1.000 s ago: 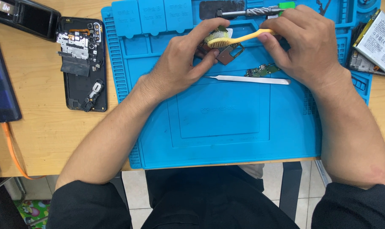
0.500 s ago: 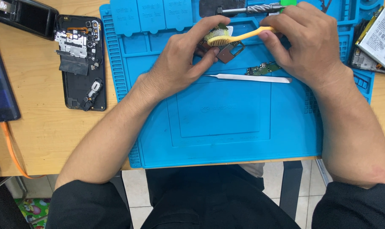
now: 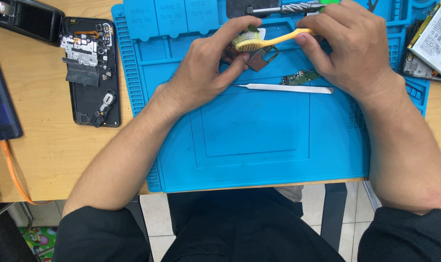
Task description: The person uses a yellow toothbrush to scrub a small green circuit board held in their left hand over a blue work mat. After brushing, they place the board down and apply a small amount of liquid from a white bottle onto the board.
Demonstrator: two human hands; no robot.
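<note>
The left hand (image 3: 206, 68) was laid palm-down on the far part of the blue mat (image 3: 259, 145), its forearm slanting in from the near left. Its fingers (image 3: 237, 31) were curled and closed on a small dark metal part (image 3: 257, 58), pinched between thumb and forefinger just above the mat. The right hand (image 3: 356, 48) was stretched in from the right, wrist bent, forearm running back to the near right. Its fingers (image 3: 310, 46) were closed on the handle of a yellow toothbrush (image 3: 274, 41), which was held almost level, with the bristled head pressed against the metal part beside the left fingertips.

Just near of both hands a thin metal spudger (image 3: 283, 88) was lying flat on the mat, with a small green circuit board (image 3: 298, 77) touching its far edge. A screwdriver (image 3: 283, 8) was lying at the mat's far edge. On the wooden tabletop (image 3: 50, 155), well to the left, an opened black phone (image 3: 92, 73) was lying with its inner parts exposed.
</note>
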